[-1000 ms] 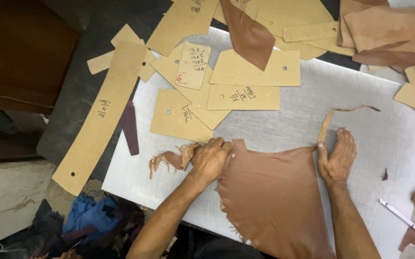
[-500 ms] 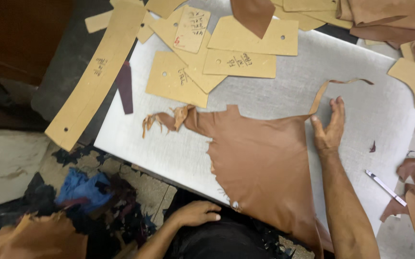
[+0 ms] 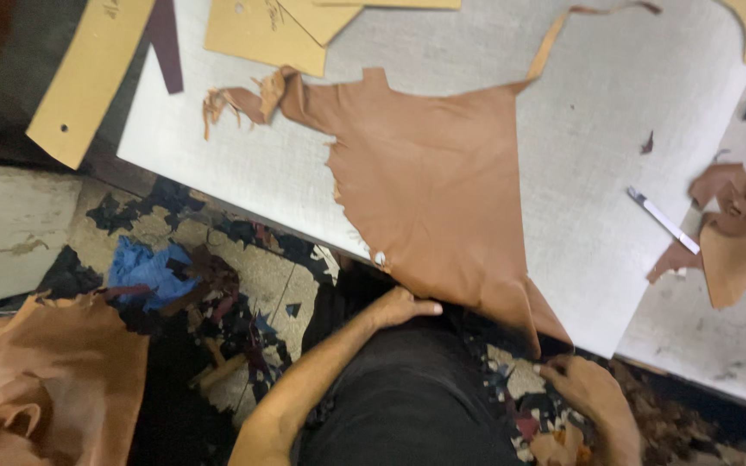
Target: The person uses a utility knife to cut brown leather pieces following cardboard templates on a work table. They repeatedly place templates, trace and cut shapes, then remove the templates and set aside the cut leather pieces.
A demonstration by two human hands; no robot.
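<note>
Leather hide (image 3: 437, 185), brown, is spread on the grey table (image 3: 580, 103), one edge overhanging. Both hands have been withdrawn below it: left hand (image 3: 403, 308) flat, empty; right hand (image 3: 588, 388) curled among scraps (image 3: 554, 444), leaving the hide released.

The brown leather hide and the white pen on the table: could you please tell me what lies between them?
Only bare grey table shows between the brown leather hide and the white pen, in the head view.

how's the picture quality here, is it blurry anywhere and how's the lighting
Head view: soft motion blur throughout, worst low down, where the right hand and the floor scraps smear. The brown leather hide stays fairly legible. Lighting is even and flat on the grey table, without glare; the floor beneath is dim. The left hand is slightly soft.
</note>
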